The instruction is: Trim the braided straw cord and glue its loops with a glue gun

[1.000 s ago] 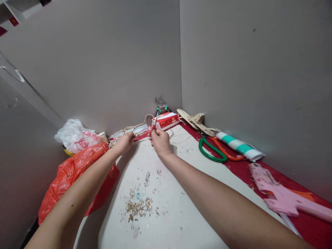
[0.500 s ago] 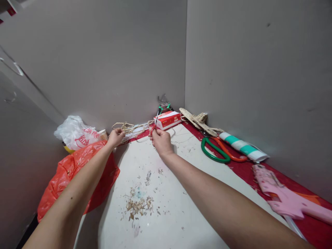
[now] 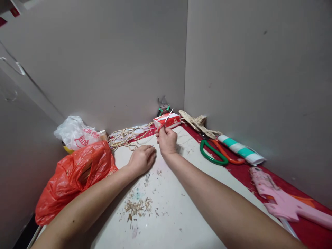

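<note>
Small red-handled scissors (image 3: pixel 167 118) are in my right hand (image 3: pixel 167 141), which is closed around the handles. Their blades slant up and to the right, in front of a red and white box (image 3: pixel 173 121). Just left of it, my left hand (image 3: pixel 142 159) rests palm down low over the white table, fingers loosely bent with no object visible in them. Behind my left hand, a loose tangle of twisted straw cord (image 3: pixel 127 135) lies at the back edge, and one strand runs toward the box.
A red plastic bag (image 3: pixel 90 169) and a white bag (image 3: pixel 75 133) sit at left. Plant scraps (image 3: pixel 137 206) litter the white tabletop (image 3: pixel 166 221). At right are large green-and-orange-handled scissors (image 3: pixel 214 159), a striped roll (image 3: pixel 241 149) and a pink glue gun (image 3: pixel 285 202). Green-handled pruners (image 3: pixel 164 106) stand behind the box.
My left hand has left the cord and come right and nearer, beside my right hand. The cord now lies loose. The scissors have tilted further right, and my right hand has shifted slightly right.
</note>
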`<action>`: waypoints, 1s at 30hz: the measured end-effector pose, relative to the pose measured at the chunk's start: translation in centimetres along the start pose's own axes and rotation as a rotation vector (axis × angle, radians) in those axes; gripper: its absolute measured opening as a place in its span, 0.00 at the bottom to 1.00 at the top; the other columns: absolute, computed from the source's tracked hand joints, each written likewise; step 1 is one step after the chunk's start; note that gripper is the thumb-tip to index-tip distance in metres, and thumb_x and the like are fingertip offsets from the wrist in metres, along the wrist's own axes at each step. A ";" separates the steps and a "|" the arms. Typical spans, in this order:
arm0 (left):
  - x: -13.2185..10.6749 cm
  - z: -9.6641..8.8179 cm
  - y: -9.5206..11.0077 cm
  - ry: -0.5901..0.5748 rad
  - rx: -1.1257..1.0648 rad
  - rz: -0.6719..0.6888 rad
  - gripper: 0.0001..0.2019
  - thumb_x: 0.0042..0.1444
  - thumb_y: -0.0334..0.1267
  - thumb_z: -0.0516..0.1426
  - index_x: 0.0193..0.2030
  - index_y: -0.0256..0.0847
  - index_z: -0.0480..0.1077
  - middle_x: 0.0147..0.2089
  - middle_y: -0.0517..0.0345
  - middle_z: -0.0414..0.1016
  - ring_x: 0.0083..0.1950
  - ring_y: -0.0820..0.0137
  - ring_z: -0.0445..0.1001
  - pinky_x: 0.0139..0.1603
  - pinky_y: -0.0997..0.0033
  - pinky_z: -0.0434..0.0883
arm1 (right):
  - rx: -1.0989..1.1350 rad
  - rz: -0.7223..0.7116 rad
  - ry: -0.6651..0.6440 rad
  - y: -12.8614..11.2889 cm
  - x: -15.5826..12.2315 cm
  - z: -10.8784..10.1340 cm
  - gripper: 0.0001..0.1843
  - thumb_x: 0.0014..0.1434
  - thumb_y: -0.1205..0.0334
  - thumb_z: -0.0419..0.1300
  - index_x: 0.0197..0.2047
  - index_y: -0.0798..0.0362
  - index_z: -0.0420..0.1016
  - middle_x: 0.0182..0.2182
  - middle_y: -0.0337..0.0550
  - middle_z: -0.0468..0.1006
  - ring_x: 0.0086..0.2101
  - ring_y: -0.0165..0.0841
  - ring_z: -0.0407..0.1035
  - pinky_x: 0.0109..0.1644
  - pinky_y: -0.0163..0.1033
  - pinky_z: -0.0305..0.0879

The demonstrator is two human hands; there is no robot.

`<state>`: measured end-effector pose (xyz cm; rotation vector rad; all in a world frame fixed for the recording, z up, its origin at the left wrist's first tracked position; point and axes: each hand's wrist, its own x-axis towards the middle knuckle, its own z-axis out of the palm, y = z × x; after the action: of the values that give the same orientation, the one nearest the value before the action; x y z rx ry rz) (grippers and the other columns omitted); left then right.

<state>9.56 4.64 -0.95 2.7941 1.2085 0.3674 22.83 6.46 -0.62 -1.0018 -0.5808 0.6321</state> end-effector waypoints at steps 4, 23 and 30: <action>1.0 0.9 0.0 -0.048 -0.005 -0.023 0.33 0.61 0.54 0.43 0.65 0.31 0.54 0.68 0.37 0.53 0.69 0.52 0.49 0.66 0.49 0.51 | 0.006 -0.004 -0.005 -0.1 0.0 0.0 0.19 0.50 0.47 0.56 0.19 0.53 0.67 0.16 0.36 0.67 0.17 0.26 0.58 0.20 0.33 0.55; -19.6 -8.1 1.4 -0.432 -0.219 0.106 0.32 0.63 0.45 0.47 0.70 0.50 0.38 0.72 0.57 0.40 0.71 0.59 0.44 0.68 0.55 0.50 | 0.064 0.056 -0.035 0.4 -0.1 0.2 0.19 0.50 0.47 0.59 0.20 0.55 0.67 0.15 0.35 0.67 0.15 0.23 0.55 0.15 0.30 0.50; -21.3 -5.5 -2.1 -0.285 0.006 -0.176 0.34 0.63 0.48 0.46 0.71 0.43 0.34 0.73 0.49 0.34 0.71 0.56 0.39 0.68 0.49 0.47 | 0.076 0.092 -0.053 0.1 -0.7 0.2 0.19 0.49 0.49 0.61 0.19 0.54 0.66 0.13 0.33 0.66 0.13 0.22 0.54 0.14 0.29 0.48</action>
<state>-7.31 -9.52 0.00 2.6017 1.3687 -0.0460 22.18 6.16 -0.76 -0.9467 -0.5558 0.7584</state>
